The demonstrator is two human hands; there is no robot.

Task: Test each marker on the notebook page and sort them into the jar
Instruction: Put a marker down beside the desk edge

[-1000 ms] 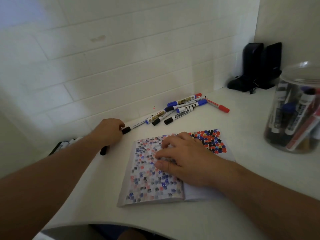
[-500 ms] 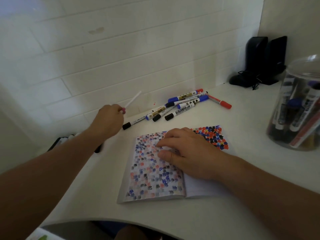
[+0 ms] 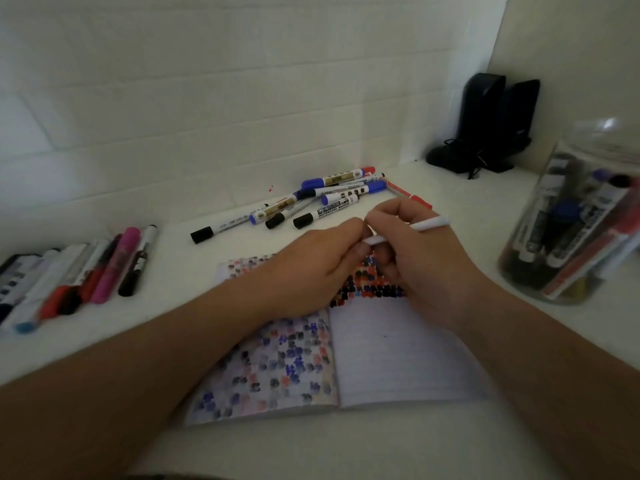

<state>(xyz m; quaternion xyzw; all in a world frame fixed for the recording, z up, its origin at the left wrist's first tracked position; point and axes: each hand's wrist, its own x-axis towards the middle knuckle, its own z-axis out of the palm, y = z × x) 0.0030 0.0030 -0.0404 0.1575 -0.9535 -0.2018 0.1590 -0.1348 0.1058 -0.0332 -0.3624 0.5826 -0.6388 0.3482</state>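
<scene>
- Beyond the fingers, against the tiled wall (image 3: 242,98), a loose heap of whiteboard markers (image 3: 322,199) lies on the white tabletop (image 3: 173,258), with black, blue and red caps crossing one another.
- Out to the left of the left hand (image 3: 311,268), well apart from it, a row of markers (image 3: 86,271) lies side by side, a pink one and several red and black ones among them.
- To the right of the right hand (image 3: 426,261) stands the clear jar (image 3: 571,230), with several markers leaning upright inside it.
- Two black speakers (image 3: 491,123) stand in the far corner behind the jar, with a tangle of cable at their feet.
- The open notebook (image 3: 398,358) lies under both hands and forearms, which cover part of it; its left page is full of faded coloured blots, and the right page has dense red, black and blue blots at the top and bare lines below.
- Both hands meet above the notebook's top edge, fingers curled, each gripping one end of a thin white marker (image 3: 429,224).
- The marker's white barrel sticks out to the right past the right hand's fingers (image 3: 398,216); the left hand's fingers (image 3: 356,233) pinch its other end, possibly the cap, though blur hides this.
</scene>
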